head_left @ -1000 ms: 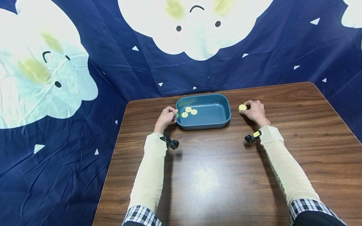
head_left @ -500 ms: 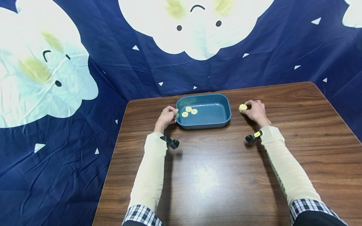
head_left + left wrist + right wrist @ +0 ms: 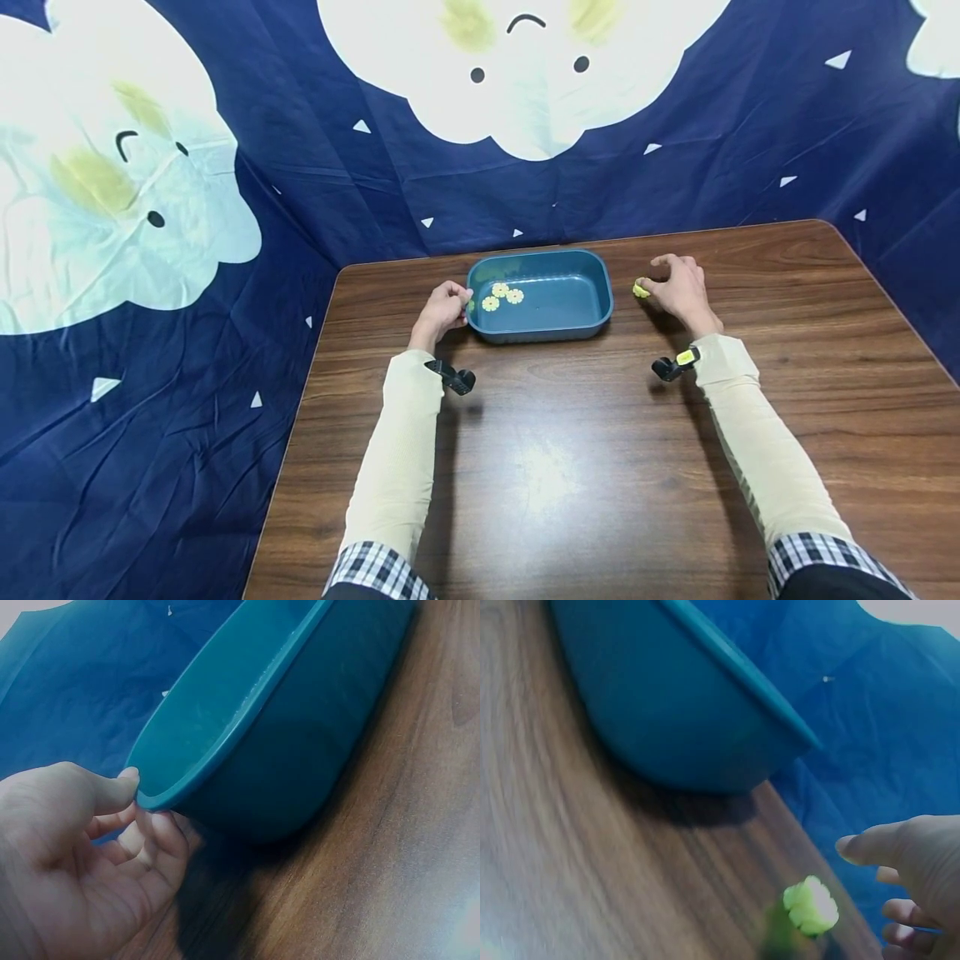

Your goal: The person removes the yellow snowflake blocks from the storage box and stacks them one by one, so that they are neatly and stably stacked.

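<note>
My left hand (image 3: 442, 308) pinches the left end of a blue plastic tub (image 3: 540, 336), thumb on the rim (image 3: 156, 801) and fingers beneath it. The tub stands upright on the table. Inside, toward the left, three small yellow flower shapes (image 3: 500, 290) show on its floor. My right hand (image 3: 680, 292) is to the right of the tub with thumb and fingers spread. Below its thumb a small yellow piece with a scalloped, flower-like edge (image 3: 811, 906) rests on the table, apart from the thumb in the right wrist view.
The brown wood-grain table (image 3: 547, 467) extends toward me, its back edge just behind the tub. Dark blue cloth (image 3: 450, 192) with white clouds hangs behind and at the left. Each wrist carries a small black camera (image 3: 459, 381).
My right thumb and fingers have parted and let go of the yellow scalloped piece, which now looks turned more edge-on. The left hand and tub stay put.
</note>
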`<state>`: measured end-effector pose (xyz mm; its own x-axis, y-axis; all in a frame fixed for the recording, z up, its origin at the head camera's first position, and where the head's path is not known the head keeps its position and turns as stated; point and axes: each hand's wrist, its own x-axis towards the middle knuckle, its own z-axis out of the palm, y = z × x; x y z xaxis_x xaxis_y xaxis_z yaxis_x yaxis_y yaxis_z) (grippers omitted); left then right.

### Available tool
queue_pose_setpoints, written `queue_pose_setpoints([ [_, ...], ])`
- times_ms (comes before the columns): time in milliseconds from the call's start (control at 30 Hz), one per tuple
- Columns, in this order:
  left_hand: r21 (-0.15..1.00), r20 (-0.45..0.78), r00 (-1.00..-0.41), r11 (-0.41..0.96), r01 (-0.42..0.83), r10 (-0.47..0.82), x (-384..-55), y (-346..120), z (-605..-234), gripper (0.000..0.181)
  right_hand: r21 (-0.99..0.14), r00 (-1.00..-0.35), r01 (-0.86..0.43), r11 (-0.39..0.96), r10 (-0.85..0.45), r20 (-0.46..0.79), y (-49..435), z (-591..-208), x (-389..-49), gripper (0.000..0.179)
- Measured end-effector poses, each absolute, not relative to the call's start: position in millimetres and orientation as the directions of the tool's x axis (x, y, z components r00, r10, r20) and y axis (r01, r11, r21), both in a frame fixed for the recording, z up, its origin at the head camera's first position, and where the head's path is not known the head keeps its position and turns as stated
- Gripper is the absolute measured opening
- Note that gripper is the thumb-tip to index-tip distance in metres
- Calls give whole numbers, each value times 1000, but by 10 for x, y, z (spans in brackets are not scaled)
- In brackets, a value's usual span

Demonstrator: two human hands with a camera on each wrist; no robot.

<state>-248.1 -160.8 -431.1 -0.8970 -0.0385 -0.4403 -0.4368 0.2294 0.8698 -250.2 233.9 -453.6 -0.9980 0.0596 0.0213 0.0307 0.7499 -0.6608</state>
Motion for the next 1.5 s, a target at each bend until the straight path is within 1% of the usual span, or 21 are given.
queue_pose_setpoints([
  [267, 870, -442, -896, 223, -439, -40, -2491, -1617, -4330, 13, -704, -992, -42, 709, 53, 112, 2196, -4448, -2527, 47],
  [633, 870, -443, -895, 223, -440, -40, -2481, -1616, -4312, 14, -759, -982, -119, 640, 36, 185, 1918, -4348, -2574, 43],
  [1100, 872, -439, -897, 220, -437, -42, -2480, -1621, -4325, 14, -781, -983, -165, 602, -35, 180, 1501, -4263, -2567, 42],
  [1500, 882, -423, -905, 212, -421, -38, -2485, -1619, -4341, 14, -798, -983, -181, 575, -95, 154, 1177, -4330, -2593, 41],
])
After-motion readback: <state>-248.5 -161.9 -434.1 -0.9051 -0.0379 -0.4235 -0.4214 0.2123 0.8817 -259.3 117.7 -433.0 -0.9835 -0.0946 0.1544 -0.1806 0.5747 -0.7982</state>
